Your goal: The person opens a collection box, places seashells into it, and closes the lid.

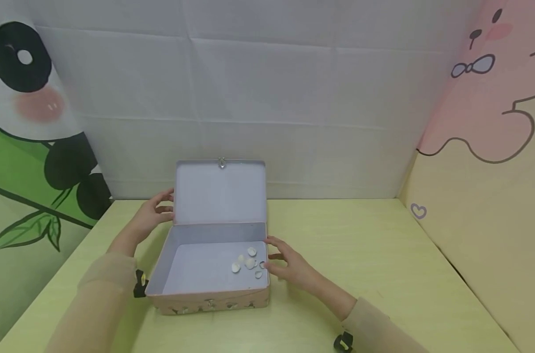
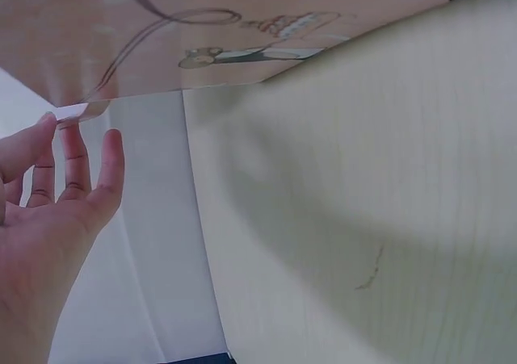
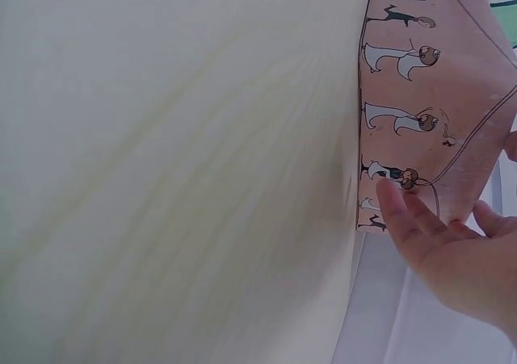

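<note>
A pink tin box [image 1: 214, 300] stands on the table with its lid [image 1: 220, 191] raised, showing a pale lilac inside. Several small white, rounded, shell-like pieces [image 1: 250, 263] lie at the right of its floor. My left hand [image 1: 149, 218] is at the lid's left edge; in the left wrist view, the thumb and a finger of this hand [image 2: 60, 194] pinch the edge. Against the box's right wall rests my right hand [image 1: 293, 267]. In the right wrist view its extended fingers [image 3: 412, 219] touch the printed outer side [image 3: 420, 81], with the thumb near the rim.
The pale yellow wooden table [image 1: 360, 250] extends to both sides of the box. Behind it hangs a creased white cloth [image 1: 258, 88]. Walls with painted cartoon figures flank the table, a pink one [image 1: 492, 113] on the right. Black straps [image 1: 140, 283] sit by the sleeves.
</note>
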A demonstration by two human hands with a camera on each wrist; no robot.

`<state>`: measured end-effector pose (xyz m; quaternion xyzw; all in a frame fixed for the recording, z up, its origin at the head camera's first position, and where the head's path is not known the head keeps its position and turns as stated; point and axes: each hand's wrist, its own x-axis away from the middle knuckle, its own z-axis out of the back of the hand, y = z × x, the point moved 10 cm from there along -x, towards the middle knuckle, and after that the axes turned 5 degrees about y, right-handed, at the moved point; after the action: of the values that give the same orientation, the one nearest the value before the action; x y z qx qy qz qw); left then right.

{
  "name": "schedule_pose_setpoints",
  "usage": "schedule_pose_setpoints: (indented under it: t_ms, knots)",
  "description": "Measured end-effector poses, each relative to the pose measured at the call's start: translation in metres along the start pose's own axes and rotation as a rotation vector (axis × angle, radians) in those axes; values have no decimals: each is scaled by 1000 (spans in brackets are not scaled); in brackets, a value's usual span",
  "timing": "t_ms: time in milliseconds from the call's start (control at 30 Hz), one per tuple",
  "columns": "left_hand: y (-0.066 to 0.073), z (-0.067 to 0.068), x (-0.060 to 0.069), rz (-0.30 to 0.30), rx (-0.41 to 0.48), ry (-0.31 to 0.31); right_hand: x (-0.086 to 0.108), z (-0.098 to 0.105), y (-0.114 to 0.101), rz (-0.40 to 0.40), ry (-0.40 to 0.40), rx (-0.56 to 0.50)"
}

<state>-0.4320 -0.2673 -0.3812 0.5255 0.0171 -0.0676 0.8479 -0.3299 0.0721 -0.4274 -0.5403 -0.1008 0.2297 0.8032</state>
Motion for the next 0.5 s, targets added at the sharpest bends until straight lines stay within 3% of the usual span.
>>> schedule_pose_setpoints:
  t_ms: [200,300,500]
  knots:
    - [11,4,4,-7,16,10,1,0,-2,8,0,-16]
    - [20,8,4,-21,9,48,1,0,-4,19,1,-14]
    - [31,14,2,19,-60,129,1,1,-9,44,15,39]
